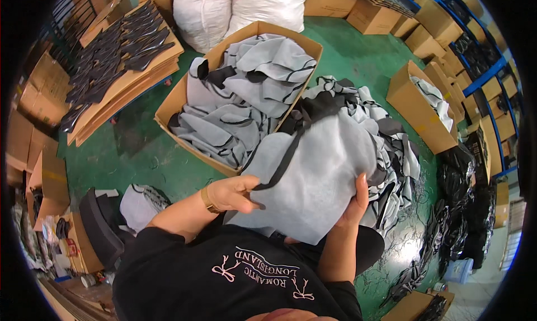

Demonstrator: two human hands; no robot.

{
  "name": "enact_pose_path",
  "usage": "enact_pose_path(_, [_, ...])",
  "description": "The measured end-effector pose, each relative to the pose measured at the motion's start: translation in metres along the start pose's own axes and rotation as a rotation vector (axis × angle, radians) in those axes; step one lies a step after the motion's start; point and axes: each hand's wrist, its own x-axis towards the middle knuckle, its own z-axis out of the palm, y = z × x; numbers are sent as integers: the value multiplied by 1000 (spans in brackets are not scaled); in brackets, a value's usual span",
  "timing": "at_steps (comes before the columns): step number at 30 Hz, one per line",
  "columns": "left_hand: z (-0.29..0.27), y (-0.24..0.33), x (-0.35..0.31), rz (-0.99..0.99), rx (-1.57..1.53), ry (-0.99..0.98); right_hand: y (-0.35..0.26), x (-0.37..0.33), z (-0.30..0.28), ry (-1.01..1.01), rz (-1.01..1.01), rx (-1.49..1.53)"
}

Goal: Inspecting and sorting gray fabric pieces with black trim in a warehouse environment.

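i judge i'm mid-sort: left hand (232, 193) fingers pinch the grey fabric piece (319, 175) by its black-trimmed edge, right hand (353, 206) fingers cup it from below. the cardboard box (184, 94) of like pieces sits beyond my fingers; next calls for keeping the grip while lifting it clear.

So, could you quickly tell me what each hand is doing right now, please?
Left hand: closed, fingers pinching the near edge of the grey fabric piece.
Right hand: closed around the same piece's right side, supporting it.
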Motion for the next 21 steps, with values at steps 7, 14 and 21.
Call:
enact_pose_path(7, [26,21,25,-93,-399,103,3,-46,-23,-216,-75,175])
enact_pose_path(14, [-1,38,38,-79,-251,501,-5,-18,-22,144,-190,-419])
enact_pose_path(21, [-103,-5,99,-368,268,880,50,90,-96,283,173,-628])
